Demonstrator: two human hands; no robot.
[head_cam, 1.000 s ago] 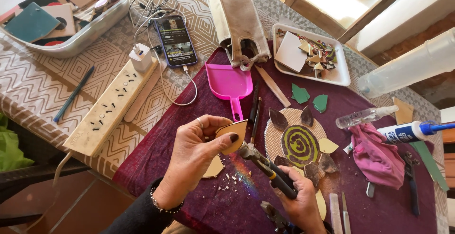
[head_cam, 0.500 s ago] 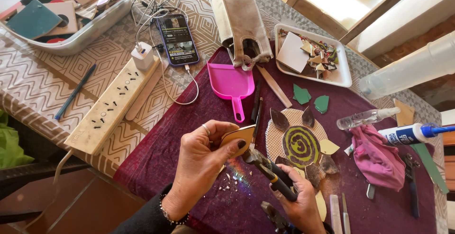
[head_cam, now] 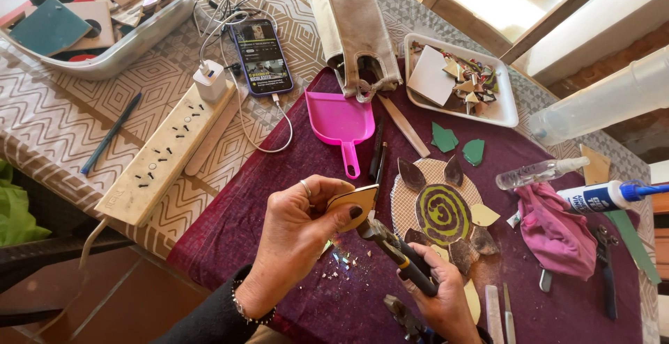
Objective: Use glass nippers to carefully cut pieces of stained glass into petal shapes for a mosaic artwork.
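Over maroon cloth (head_cam: 265, 198), left hand (head_cam: 296, 229) pinching tan tile (head_cam: 355, 201), right hand (head_cam: 439, 295) gripping nippers (head_cam: 397, 253), jaws hidden.

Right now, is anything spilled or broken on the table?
Yes. Small glittery chips lie scattered on the purple cloth, just below the left hand, which holds a tan tile piece. The right hand grips nippers at that tile's edge. The white tray also holds a jumble of broken tile bits.
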